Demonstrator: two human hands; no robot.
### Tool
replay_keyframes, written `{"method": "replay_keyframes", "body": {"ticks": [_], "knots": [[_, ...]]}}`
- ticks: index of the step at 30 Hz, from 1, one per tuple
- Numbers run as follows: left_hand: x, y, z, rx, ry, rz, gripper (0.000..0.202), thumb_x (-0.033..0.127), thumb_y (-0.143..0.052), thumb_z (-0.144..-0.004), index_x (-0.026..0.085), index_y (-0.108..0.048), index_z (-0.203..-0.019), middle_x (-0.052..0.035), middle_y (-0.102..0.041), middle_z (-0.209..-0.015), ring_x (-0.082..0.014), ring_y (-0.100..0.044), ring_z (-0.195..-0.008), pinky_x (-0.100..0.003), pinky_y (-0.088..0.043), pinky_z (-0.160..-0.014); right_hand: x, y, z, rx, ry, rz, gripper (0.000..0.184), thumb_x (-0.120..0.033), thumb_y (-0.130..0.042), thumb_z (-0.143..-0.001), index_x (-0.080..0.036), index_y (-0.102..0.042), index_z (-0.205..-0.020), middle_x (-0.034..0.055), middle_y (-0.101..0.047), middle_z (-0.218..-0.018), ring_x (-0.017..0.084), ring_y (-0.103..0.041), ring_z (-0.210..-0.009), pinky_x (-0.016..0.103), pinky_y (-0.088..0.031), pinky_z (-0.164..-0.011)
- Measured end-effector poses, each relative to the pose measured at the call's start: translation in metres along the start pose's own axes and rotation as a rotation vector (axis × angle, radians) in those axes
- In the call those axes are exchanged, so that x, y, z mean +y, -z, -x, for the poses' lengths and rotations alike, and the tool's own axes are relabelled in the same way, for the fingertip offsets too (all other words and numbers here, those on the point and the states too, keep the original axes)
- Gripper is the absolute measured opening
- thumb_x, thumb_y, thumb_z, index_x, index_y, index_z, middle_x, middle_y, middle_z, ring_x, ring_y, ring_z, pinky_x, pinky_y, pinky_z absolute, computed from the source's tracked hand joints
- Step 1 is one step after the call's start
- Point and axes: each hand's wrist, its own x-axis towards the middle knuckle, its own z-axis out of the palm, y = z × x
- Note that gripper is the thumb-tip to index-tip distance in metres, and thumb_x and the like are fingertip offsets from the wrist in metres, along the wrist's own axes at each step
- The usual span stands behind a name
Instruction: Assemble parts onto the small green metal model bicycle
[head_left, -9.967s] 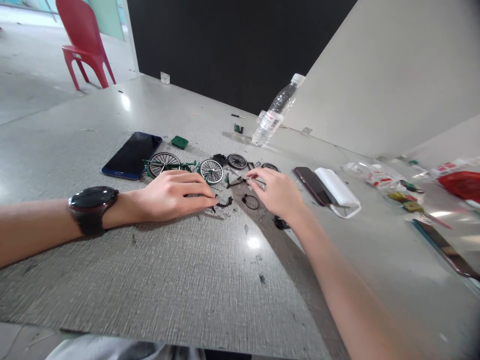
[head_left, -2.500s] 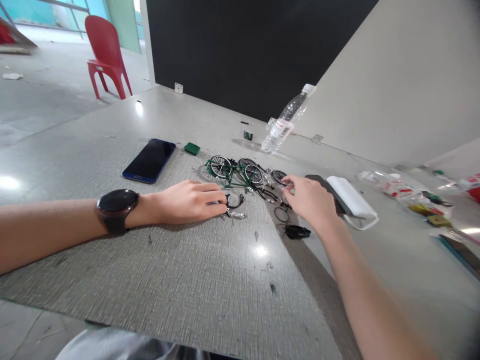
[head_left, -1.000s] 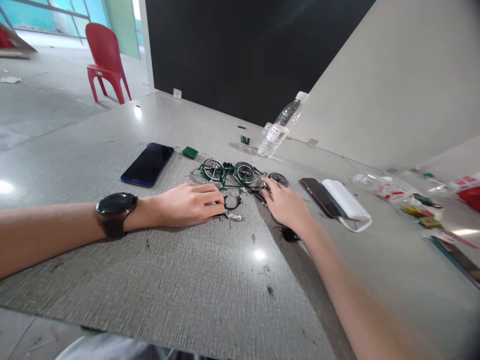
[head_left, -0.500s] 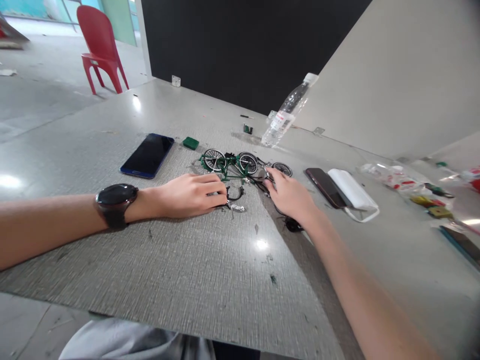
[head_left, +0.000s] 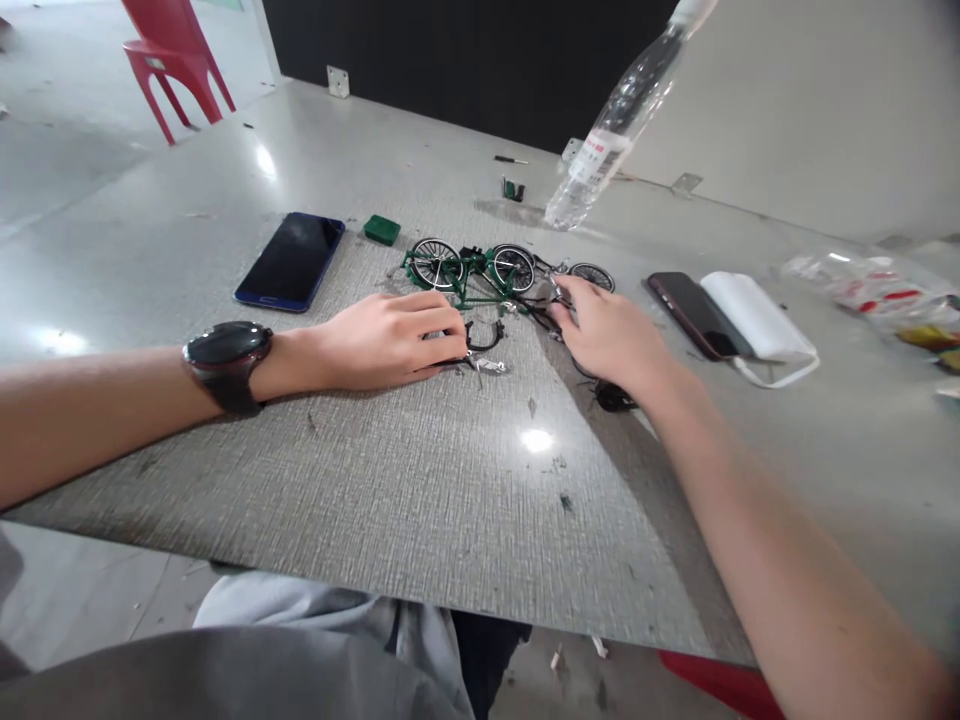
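resting flat near the middle of the bench (head_left: 420,500), the left hand (head_left: 382,340) lies palm down with a dark wristwatch (head_left: 225,362) on its wrist; its fingers (head_left: 442,345) are pressed together and curl down onto small parts at their tips, seemingly to pin them in place, though what sits under them is hidden. just beyond those fingertips lie a black curved piece (head_left: 486,338) and a small silver part (head_left: 491,366), loose on the surface and within easy reach.

to the right, the right hand (head_left: 611,335) reaches in from the near right, its fingers (head_left: 574,300) bent toward the tangle of thin dark pieces beside the model; whether they pinch anything i cannot tell. a small black part (head_left: 615,398) sits just beside its wrist.

farther on, the green model bicycle (head_left: 472,275) lies on its side between the two hands' fingertips, so both can work on it. a loose spoked wheel (head_left: 592,275) lies just right of it, near the right hand's fingertips.

well to the left lies a dark blue phone (head_left: 291,260), face up, with a small green block (head_left: 382,230) near its far corner. to the right, another dark phone (head_left: 690,312) touches a white pouch (head_left: 754,315), both set aside from the work. farther still, a clear plastic bottle (head_left: 615,130) stands near the far wall, and a red chair (head_left: 169,50) stands off the bench at far left.
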Motion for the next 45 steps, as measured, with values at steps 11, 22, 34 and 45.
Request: {"method": "replay_keyframes", "body": {"ticks": [11,22,34,45], "knots": [[0.0,0.001,-0.001,-0.02,0.022,0.023,0.024,0.023,-0.045,-0.107,0.021,-0.068,-0.114,-0.0054,-0.069,-0.119,-0.019,-0.064,-0.116,-0.032,-0.06,-0.088,0.0,-0.001,0.0,-0.004,0.006,-0.037,0.053,-0.043,-0.042,-0.106,-0.017,-0.052,-0.151,0.0202,-0.064,-0.143,0.04,-0.063,-0.122,0.06,-0.052,-0.098],[0.001,0.005,-0.002,-0.078,0.077,0.092,0.027,0.025,-0.042,-0.107,0.022,-0.068,-0.114,-0.0061,-0.067,-0.121,-0.0211,-0.064,-0.117,-0.035,-0.059,-0.089,0.002,-0.004,-0.001,0.014,0.018,-0.043,0.053,-0.043,-0.042,-0.107,-0.016,-0.053,-0.151,0.0199,-0.063,-0.144,0.038,-0.064,-0.122,0.058,-0.051,-0.099],[0.0,-0.001,-0.001,-0.061,0.052,0.085,0.024,0.02,-0.043,-0.107,0.02,-0.066,-0.113,-0.0075,-0.066,-0.119,-0.0198,-0.061,-0.114,-0.028,-0.053,-0.08,-0.004,0.003,0.0,-0.009,-0.036,-0.027,0.053,-0.043,-0.041,-0.105,-0.02,-0.053,-0.152,0.0174,-0.065,-0.143,0.038,-0.066,-0.118,0.056,-0.055,-0.09],[0.001,-0.005,-0.005,-0.046,-0.008,0.018,0.014,0.017,-0.049,-0.105,0.013,-0.061,-0.109,-0.0115,-0.066,-0.111,-0.0251,-0.057,-0.107,-0.033,-0.052,-0.074,-0.011,0.003,0.005,0.0,-0.185,0.039,0.051,-0.043,-0.038,-0.106,-0.024,-0.057,-0.149,0.0158,-0.073,-0.131,0.036,-0.071,-0.11,0.049,-0.055,-0.091]]}}
